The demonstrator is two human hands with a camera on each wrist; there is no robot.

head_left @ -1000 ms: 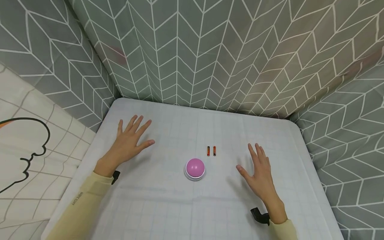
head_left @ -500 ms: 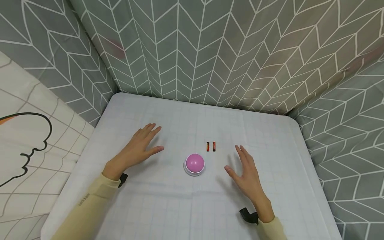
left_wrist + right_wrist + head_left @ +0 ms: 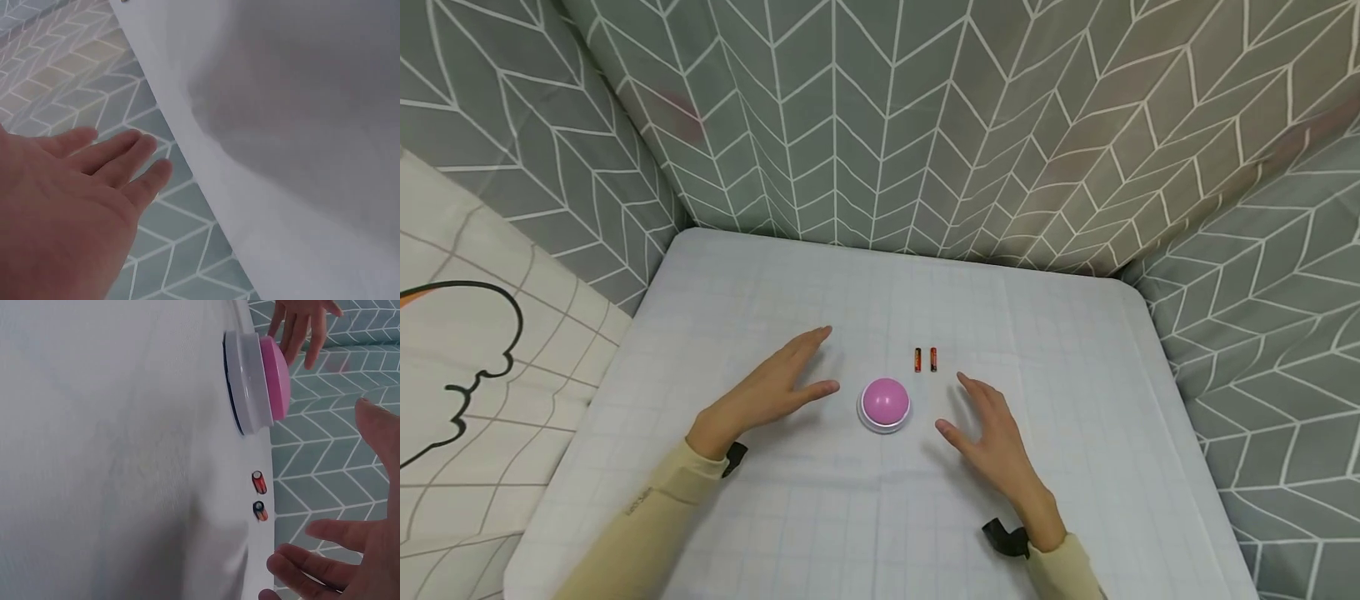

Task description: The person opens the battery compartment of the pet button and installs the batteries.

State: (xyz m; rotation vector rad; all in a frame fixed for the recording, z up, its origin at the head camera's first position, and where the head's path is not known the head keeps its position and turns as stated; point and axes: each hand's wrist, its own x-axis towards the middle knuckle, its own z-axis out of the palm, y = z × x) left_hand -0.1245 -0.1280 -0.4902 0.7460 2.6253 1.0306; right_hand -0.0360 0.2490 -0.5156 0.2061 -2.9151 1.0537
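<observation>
The table [image 3: 760, 533] lay under both hands. The left hand [image 3: 775, 387] and right hand [image 3: 988, 433] hovered spread, holding nothing. Between them sat the pink dome button [image 3: 885, 402], untouched; two small batteries [image 3: 925, 359] lay just beyond the right hand's fingertips.

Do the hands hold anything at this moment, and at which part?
Nothing is held. The left hand and right hand are open on either side of the pink domed button, not touching it.
</observation>
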